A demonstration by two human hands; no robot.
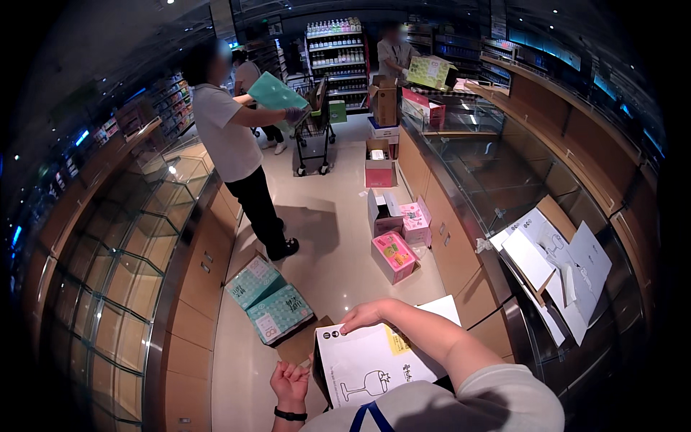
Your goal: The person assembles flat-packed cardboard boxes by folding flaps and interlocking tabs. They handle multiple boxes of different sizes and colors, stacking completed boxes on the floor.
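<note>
In front of me, at the lower middle, is a white cardboard box [360, 360] with a line drawing of a glass and a yellow label. My right hand [362, 315] grips its far edge, with the fingers bent over the corner. Beside the box's left side is my left hand [289, 383], with a dark band at the wrist. Its fingers are curled closed next to a brown cardboard flap [294, 348]; what they pinch, if anything, is too small to make out.
Teal boxes [279, 315] lie on the floor ahead left; a pink box [394, 257] and other cartons line the right counter. Flattened white cardboard [554, 266] lies on that counter. A person [230, 144] holding a teal box stands ahead, near a cart [314, 129]. Glass-divided shelving [133, 281] runs along the left.
</note>
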